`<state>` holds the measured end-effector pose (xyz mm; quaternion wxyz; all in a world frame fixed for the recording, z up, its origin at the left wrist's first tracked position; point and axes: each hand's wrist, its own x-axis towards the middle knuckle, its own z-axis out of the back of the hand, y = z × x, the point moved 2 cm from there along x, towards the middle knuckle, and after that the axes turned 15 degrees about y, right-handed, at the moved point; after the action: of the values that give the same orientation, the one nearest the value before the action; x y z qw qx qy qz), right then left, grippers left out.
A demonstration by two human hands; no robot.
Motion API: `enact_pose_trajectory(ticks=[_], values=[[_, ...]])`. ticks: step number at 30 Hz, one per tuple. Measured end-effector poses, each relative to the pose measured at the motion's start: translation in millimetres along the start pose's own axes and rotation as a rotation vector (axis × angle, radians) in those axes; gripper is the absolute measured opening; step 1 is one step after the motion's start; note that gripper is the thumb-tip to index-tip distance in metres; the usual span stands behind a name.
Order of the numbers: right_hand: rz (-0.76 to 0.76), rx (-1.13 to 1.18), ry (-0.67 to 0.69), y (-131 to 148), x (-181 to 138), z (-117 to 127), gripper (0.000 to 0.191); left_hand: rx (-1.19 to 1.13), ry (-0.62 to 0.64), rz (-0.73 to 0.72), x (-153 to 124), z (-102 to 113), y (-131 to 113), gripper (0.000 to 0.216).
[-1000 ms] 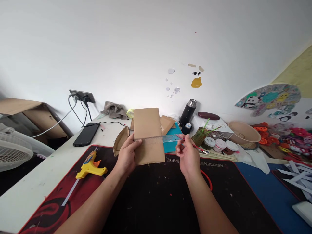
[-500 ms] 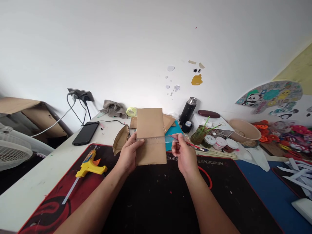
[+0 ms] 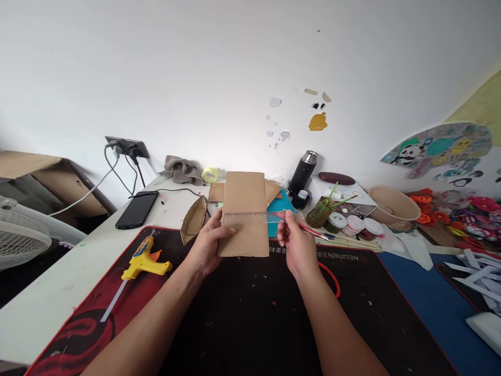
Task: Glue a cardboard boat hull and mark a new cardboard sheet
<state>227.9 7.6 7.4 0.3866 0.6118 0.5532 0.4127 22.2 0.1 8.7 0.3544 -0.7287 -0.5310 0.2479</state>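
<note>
A brown cardboard rectangle (image 3: pixel 245 198) is held upright above the black desk mat (image 3: pixel 250 313). My left hand (image 3: pixel 207 243) grips its left edge, thumb pressed on a clear plastic ruler (image 3: pixel 270 216) that lies across the card. My right hand (image 3: pixel 295 245) pinches the ruler's right part and also holds a thin red pen (image 3: pixel 313 232) that points right.
A yellow glue gun (image 3: pixel 144 263) lies on the mat at left. A black phone (image 3: pixel 136 209), a curved cardboard piece (image 3: pixel 193 219), a black flask (image 3: pixel 301 175), paint jars (image 3: pixel 352 224), a beige bowl (image 3: pixel 393 206) and white paper strips (image 3: pixel 477 279) surround the mat.
My right hand has slid left along the ruler, closer to the card's right edge. The card and my left hand have stayed nearly in place.
</note>
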Motion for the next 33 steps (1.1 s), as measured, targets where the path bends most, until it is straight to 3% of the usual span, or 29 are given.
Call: enact_pose_trajectory(ticks=[10, 17, 25, 33], values=[[-0.019, 0.033, -0.008, -0.6, 0.1, 0.3, 0.057, -0.005, 0.091, -0.066, 1.4, -0.4, 1.5, 0.081], [-0.022, 0.024, -0.011, 0.8, 0.0, -1.8, 0.057, -0.049, 0.074, -0.047, 4.7, 6.8, 7.5, 0.055], [0.002, 0.004, -0.003, 1.5, -0.9, -1.7, 0.057, -0.031, 0.008, -0.090, 5.2, 8.6, 5.7, 0.048], [0.010, -0.008, -0.002, 2.1, -1.9, -2.0, 0.057, -0.035, 0.086, -0.056, 1.6, 2.1, 2.6, 0.059]])
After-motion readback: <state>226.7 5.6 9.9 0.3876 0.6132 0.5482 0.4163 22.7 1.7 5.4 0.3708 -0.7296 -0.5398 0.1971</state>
